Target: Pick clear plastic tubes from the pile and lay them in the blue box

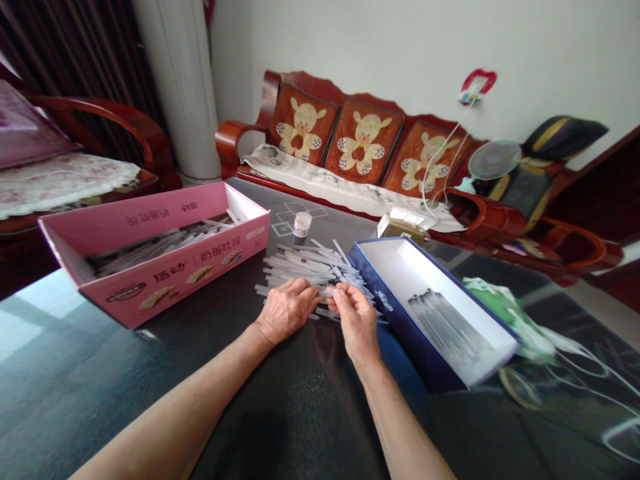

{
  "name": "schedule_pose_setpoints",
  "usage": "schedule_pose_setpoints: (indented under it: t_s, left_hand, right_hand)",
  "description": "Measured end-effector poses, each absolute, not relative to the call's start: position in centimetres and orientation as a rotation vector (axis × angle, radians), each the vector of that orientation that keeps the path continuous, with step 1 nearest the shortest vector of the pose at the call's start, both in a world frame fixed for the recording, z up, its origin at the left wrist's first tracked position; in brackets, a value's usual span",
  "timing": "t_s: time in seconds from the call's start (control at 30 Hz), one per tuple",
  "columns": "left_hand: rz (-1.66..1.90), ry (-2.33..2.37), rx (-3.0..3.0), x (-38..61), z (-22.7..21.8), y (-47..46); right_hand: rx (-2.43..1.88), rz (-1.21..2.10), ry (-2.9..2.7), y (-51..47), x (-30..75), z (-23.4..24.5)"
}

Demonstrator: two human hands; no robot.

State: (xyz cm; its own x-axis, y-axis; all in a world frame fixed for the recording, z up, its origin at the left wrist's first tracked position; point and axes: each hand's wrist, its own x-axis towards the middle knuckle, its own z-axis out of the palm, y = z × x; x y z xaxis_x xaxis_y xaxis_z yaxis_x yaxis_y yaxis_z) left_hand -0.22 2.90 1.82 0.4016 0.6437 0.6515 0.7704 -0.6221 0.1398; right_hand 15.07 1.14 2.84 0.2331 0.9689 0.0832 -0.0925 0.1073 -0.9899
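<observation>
Pale slender strips (300, 263) lie in a loose, fanned pile at the middle of a glossy dark table (280, 413), just beyond a person's two bare hands. The left hand (290, 308), fingers curled, rests at the near edge of the pile. The right hand (359, 323) pinches a single strip (327, 292) between thumb and fingertips, with the strip pointing left towards the other hand. The fingers hide its left end, so I cannot tell whether the left hand grips it too.

To the left stands a long, open pink box (175, 273) with printed sides, holding a heap of similar strips. Just right of the pile, an open blue box (395, 327) with a white interior sits at a slant; slender greyish strips lie side by side in its near part. A small round tub (302, 227) stands just beyond the pile. On the right side of the table lie a green and white plastic bag (513, 320) and a pale cord. At the far side is a wooden sofa (233, 143) with bear-patterned cushions (363, 140).
</observation>
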Motion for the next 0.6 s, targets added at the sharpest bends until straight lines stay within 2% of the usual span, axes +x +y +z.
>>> schedule_pose_setpoints:
  t_s: [0.23, 0.37, 0.47, 0.6]
  left_hand:
    - [-1.153, -1.048, -2.375, -0.3, 1.4, 3.2]
    - [-1.182, -0.933, -2.451, -0.4, 1.9, 3.0]
    - [-1.277, -1.0, -2.411, -0.5, 2.4, 2.8]
    - [-1.413, -1.054, -2.315, -0.7, 2.2, 3.1]
  right_hand:
    - [-1.234, 0.387, -1.917, 0.5, 16.7, 5.2]
    - [-1.381, 0.167, -2.256, -0.4, 16.9, 7.4]
    - [-1.519, 0.023, -2.328, -1.0, 19.2, 9.7]
    - [-1.859, -0.152, -2.124, -1.2, 26.1, 12.3]
